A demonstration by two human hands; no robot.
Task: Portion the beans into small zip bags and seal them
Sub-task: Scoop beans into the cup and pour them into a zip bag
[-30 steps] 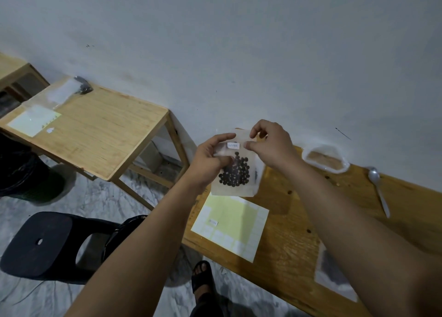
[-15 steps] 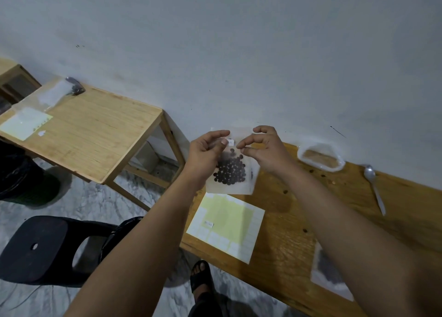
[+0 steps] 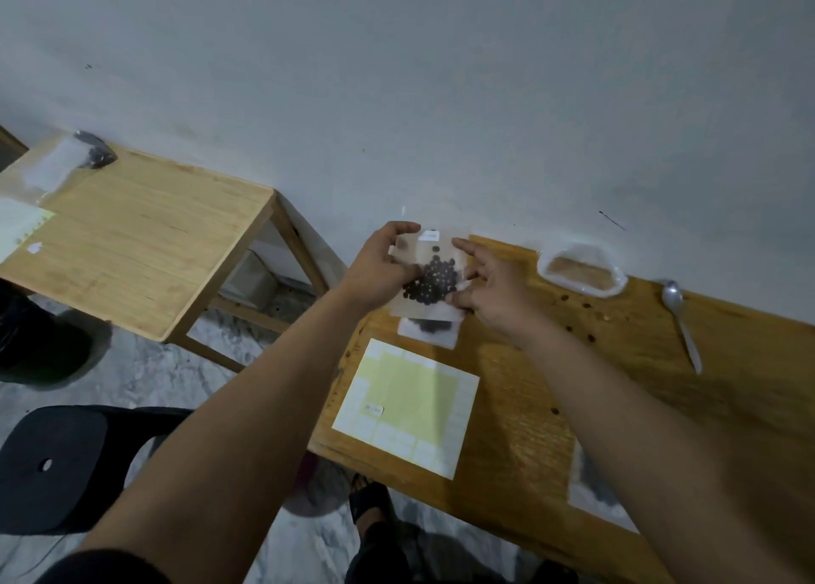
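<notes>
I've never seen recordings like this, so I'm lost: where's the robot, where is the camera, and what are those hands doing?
There is no robot here. A person works with two bare hands, and the single camera sits on their head, looking forward and down. That is why both forearms reach away from you. The left hand grips the left edge of a small clear zip bag holding dark beans, with a white label near its top. The right hand touches the bag's right side; whether it pinches I cannot tell. Below, on the wooden table, lie another bag of beans, a yellow sticker sheet, a spoon and a clear bag of something brown.
</notes>
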